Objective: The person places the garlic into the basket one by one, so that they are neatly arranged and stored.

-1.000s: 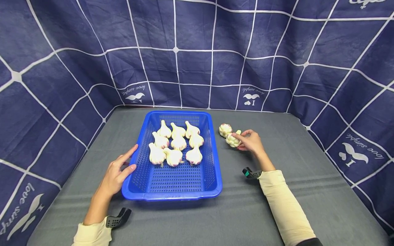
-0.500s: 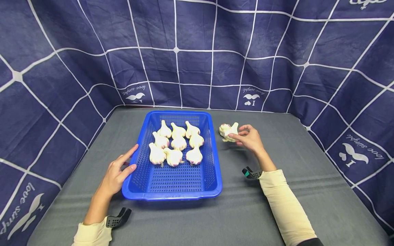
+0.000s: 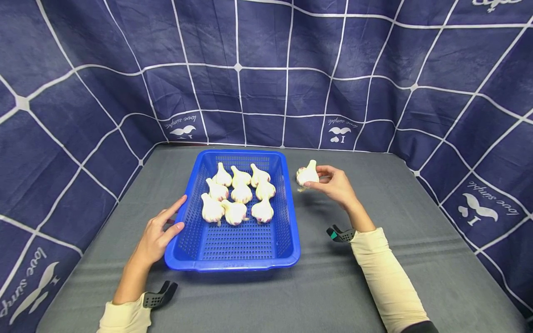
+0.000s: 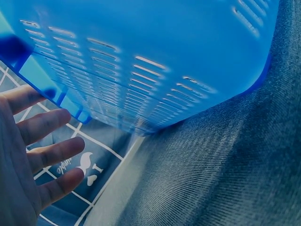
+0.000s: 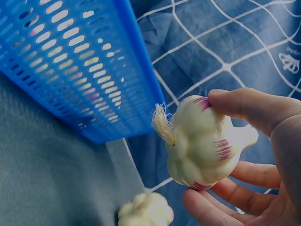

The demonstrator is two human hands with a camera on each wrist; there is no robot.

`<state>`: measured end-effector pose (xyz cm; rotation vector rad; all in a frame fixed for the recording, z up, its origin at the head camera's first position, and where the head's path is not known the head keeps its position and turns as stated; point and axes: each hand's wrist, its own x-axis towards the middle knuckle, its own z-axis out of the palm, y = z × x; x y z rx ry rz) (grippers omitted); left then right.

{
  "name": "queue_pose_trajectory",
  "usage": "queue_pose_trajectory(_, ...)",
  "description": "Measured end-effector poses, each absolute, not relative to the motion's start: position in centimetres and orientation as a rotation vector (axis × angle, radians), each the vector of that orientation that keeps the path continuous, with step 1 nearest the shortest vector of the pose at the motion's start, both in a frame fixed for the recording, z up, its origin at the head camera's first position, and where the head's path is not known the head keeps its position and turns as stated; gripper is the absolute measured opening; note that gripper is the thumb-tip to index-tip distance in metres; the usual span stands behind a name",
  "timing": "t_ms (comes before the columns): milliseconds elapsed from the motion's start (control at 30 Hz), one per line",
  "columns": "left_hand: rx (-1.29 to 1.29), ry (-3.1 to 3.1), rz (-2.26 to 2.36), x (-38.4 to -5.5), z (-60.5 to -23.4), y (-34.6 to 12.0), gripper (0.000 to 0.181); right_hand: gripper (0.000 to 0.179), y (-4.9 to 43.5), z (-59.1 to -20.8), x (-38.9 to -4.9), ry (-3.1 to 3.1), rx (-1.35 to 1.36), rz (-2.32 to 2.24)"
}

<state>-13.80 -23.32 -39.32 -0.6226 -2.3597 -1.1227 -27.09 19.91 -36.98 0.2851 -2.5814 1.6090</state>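
Observation:
A garlic bulb (image 3: 308, 174) with a pale neck is pinched between the thumb and fingers of my right hand (image 3: 336, 187). In the right wrist view the held bulb (image 5: 202, 146) is tilted, root tuft toward the blue basket (image 5: 136, 70). Below it, on the table, sits another garlic bulb (image 5: 146, 212), mostly hidden behind the held one in the head view. My left hand (image 3: 151, 240) touches the left rim of the blue basket (image 3: 233, 266) with its fingers extended. Several garlic bulbs (image 3: 241, 193) stand in rows in the basket's far and middle parts.
A grey cloth covers the table (image 3: 374, 185). Behind and at both sides hangs a navy curtain (image 3: 266, 92) with white grid lines. Black wrist straps (image 3: 160, 296) sit on both forearms.
My right hand has lifted the garlic bulb off the table, turned it neck up, and shifted it slightly left and away, over the other bulb. The left hand and basket stay still.

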Motion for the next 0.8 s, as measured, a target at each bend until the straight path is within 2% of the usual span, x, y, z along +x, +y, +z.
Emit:
queue_pose_trajectory(700,-0.603,-2.382,-1.115,-13.7,-39.3,-23.3,0.051,0.06,18.2,-34.4,-25.6,-2.571,0.488,1.515)
queue_pose_trajectory(800,-0.602,-2.385,-1.109,-14.3,-40.4,-23.9,0.053,0.06,17.9,-34.3,-25.6,-2.561,0.526,1.531)
